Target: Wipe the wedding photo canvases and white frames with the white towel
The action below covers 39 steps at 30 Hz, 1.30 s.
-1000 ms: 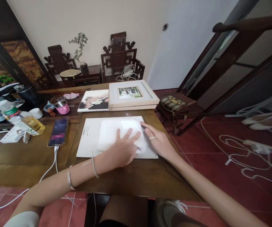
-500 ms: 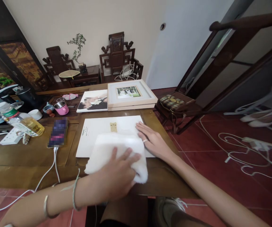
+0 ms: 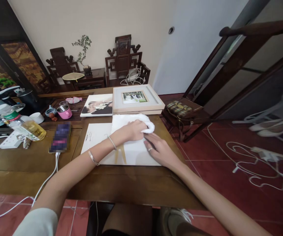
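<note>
A folded white cloth (image 3: 123,120) lies across the far part of a white board (image 3: 142,156) on the wooden table. My left hand (image 3: 136,129) is closed on the cloth, its knuckles up, near the board's far right. My right hand (image 3: 160,150), wearing a ring, rests flat on the board's right side with fingers stretched towards the cloth; the fingertips are partly hidden. Two gold strips (image 3: 120,154) show on the board below my left wrist, their upper part hidden. Small dark print (image 3: 89,135) runs along the board's left side.
Behind the board lie stacked pale wooden frames (image 3: 138,107) and a photo panel (image 3: 96,105). To the left are a charging phone (image 3: 60,137), a pink cup (image 3: 64,112), a tilted bottle (image 3: 30,127) and a power strip (image 3: 11,141). A chair holding a plaid bag (image 3: 180,108) stands right.
My left hand has pushed the cloth away from me, from the board's near edge to its far edge. The gold strips have come into view. My right hand stays at the board's right side.
</note>
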{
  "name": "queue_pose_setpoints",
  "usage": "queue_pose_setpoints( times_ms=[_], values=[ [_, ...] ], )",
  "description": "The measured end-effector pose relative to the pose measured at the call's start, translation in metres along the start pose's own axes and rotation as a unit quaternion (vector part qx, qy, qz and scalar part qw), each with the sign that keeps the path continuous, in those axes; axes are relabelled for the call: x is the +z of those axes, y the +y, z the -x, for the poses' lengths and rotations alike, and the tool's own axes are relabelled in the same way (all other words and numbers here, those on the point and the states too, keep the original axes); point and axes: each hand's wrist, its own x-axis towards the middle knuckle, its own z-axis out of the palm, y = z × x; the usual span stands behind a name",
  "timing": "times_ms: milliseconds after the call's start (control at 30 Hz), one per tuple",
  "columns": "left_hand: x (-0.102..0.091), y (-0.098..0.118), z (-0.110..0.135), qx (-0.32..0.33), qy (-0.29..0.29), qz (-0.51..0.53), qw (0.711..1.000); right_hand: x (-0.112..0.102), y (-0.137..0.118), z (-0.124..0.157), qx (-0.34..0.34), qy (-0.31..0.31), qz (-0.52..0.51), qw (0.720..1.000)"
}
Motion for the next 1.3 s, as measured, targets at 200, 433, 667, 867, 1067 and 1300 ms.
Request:
queue_pose_setpoints(
  times_ms=[200, 433, 667, 867, 1067, 1300],
  values=[
    [-0.007, -0.004, 0.014, -0.062, -0.037, -0.023, 0.997, 0.005, 0.005, 0.002, 0.012, 0.007, -0.014, 1.0],
    [0.009, 0.039, 0.066, -0.079, -0.064, -0.125, 0.987, 0.01, 0.01, 0.002, 0.028, 0.017, -0.007, 0.999],
    [0.021, 0.093, 0.106, -0.011, -0.023, -0.144, 0.989, 0.006, 0.008, 0.002, 0.018, -0.005, 0.002, 1.0],
    [0.017, 0.047, 0.076, -0.081, -0.02, -0.128, 0.988, 0.007, 0.009, 0.001, 0.023, 0.017, 0.002, 1.0],
    [0.02, 0.021, 0.048, -0.137, -0.038, -0.117, 0.983, -0.003, 0.0, 0.001, 0.065, 0.118, 0.0, 0.991],
    [0.023, 0.051, 0.078, -0.07, -0.001, -0.14, 0.988, -0.003, 0.001, -0.004, 0.028, 0.119, 0.018, 0.992]
  ],
)
